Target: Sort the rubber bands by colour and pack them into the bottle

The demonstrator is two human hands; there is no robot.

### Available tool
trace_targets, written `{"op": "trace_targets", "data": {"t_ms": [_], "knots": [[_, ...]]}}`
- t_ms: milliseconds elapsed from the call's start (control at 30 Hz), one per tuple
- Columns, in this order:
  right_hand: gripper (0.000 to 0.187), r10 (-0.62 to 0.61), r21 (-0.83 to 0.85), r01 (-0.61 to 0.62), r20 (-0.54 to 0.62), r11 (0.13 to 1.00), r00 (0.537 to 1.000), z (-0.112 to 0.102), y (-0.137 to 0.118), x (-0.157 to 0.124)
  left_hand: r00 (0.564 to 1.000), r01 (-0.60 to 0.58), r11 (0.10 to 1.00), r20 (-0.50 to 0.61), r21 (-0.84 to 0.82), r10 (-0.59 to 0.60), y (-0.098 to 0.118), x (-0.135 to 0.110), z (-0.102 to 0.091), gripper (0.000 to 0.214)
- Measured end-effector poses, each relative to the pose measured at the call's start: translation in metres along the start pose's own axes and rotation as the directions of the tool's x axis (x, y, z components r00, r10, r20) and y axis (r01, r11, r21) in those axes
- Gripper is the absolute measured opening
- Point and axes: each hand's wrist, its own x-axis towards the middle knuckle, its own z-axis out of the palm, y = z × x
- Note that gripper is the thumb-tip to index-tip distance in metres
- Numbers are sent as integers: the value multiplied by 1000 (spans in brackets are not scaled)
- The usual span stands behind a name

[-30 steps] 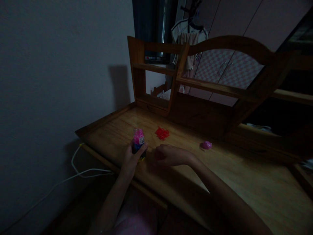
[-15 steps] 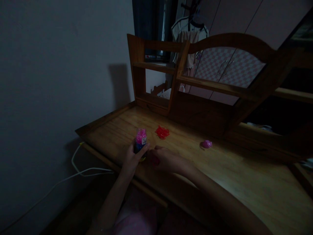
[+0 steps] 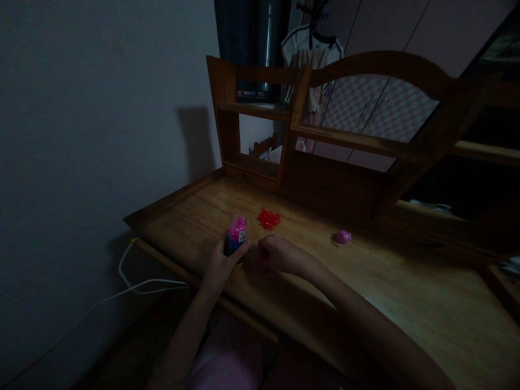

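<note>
The room is dim. My left hand (image 3: 221, 264) is wrapped round a small bottle (image 3: 236, 234) full of pink bits with a dark lower part, standing near the front left of a wooden desk (image 3: 406, 303). My right hand (image 3: 280, 254) hovers just right of the bottle, fingers curled together; whether they hold anything is hidden. A small heap of red loops (image 3: 268, 219) lies on the desk just behind the bottle. A pink round lid (image 3: 343, 236) lies further right.
A wooden shelf unit (image 3: 292, 124) rises along the back of the desk. A grey wall is on the left, with a white cable (image 3: 134, 281) hanging below the desk's left corner. Pink checkered cupboard doors (image 3: 365, 114) and hanging clothes show behind.
My right hand has lifted off the desk and drawn its fingers in, closer to the bottle. The left hand keeps its hold on the bottle.
</note>
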Motion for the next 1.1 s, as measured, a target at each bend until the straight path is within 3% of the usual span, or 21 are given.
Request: {"op": "trace_targets", "data": {"t_ms": [233, 433, 633, 767, 933, 1100], "knots": [[9, -69, 270, 132, -228, 954, 971, -49, 21, 2, 974, -74, 985, 223, 157, 38, 3, -4, -3, 61], [11, -102, 376, 278, -426, 884, 899, -58, -4, -9, 960, -136, 976, 268, 169, 87, 9, -7, 1, 58], [9, -222, 184, 343, -475, 921, 851, -51, -22, -15, 950, -154, 982, 288, 114, 116, 7, -6, 5, 53], [9, -265, 79, 328, -425, 942, 865, -58, -28, -21, 948, -182, 974, 286, 136, 137, 7, -7, 4, 51], [11, -252, 66, 297, -373, 953, 893, -62, -33, -26, 950, -180, 970, 284, 164, 128, 6, -7, 4, 53], [11, -195, 101, 261, -426, 960, 883, -58, -29, -24, 950, -165, 977, 289, 132, 121, 8, -8, 4, 53]]}}
